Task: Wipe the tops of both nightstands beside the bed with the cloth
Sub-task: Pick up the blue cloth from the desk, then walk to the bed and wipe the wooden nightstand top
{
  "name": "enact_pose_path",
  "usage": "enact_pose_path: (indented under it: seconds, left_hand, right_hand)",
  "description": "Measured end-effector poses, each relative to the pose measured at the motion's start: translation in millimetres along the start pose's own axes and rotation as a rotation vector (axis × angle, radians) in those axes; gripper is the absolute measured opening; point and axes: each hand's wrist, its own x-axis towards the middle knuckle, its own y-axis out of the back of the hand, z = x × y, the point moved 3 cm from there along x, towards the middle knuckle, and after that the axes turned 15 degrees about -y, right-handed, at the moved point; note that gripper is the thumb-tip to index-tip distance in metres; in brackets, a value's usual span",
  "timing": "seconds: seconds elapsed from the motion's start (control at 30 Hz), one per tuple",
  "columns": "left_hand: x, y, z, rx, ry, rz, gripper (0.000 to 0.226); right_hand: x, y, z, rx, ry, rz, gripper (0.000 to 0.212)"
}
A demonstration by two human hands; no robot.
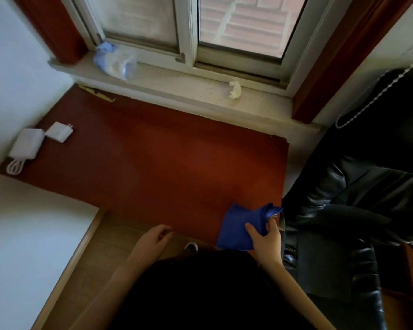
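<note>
A reddish-brown nightstand top (153, 158) stretches below the window. A blue cloth (236, 225) lies folded on its near right corner, with one bunched end lifted at the right edge. My right hand (265, 239) grips that cloth from the near side, thumb on top. My left hand (153, 239) hovers at the nightstand's front edge with its fingers loosely curled and nothing in it.
Two white chargers (29, 144) (59, 132) with a coiled cable (14, 166) sit at the far left of the top. On the window sill (177, 84) lie a plastic bag (115, 60) and a crumpled tissue (235, 89). A black leather chair (343, 198) stands at the right, white bedding (22, 234) at the left.
</note>
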Motion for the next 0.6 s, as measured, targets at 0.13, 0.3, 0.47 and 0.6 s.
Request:
enact_pose_path:
  seconds: [0.13,0.3,0.47,0.6]
  left_hand:
    - [-8,15,0,-0.032,-0.024,0.071,0.016]
    - [13,47,14,-0.056,-0.129,-0.006,0.021]
    - [25,65,16,-0.015,-0.218,-0.165,0.028]
    - [13,73,-15,0.051,-0.241,-0.386,0.026]
  right_hand:
    - [-14,-2,-4,0.065,0.022,0.006,0.028]
    - [-39,1,-6,0.169,0.062,0.113,0.031]
    - [-85,-10,19,0.337,0.029,0.280,0.029]
    - [-141,-41,73,0.458,-0.038,0.454,0.025]
